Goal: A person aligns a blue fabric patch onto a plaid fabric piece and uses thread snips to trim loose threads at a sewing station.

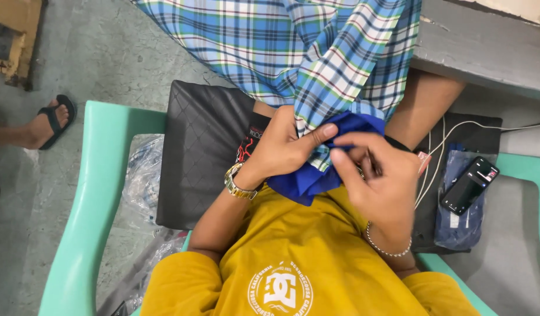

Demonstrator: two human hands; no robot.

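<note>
My left hand (281, 146) grips a fold of blue, white and green plaid cloth (316, 47) that drapes from the top of the view down to my lap. My right hand (381, 175) pinches a solid blue piece of fabric (305, 181) attached at the plaid cloth's lower edge, thumb and forefinger meeting close to my left thumb. A gold watch sits on my left wrist and a thin bracelet on my right. I wear a yellow shirt with a white print. Whether a needle is held is not visible.
I sit on a mint-green plastic chair (100, 175) with a dark quilted cushion (199, 146). A phone (470, 185) with a white cable lies on a blue pouch at right. Clear plastic bags lie at left. Another person's sandalled foot (50, 123) rests on the concrete floor.
</note>
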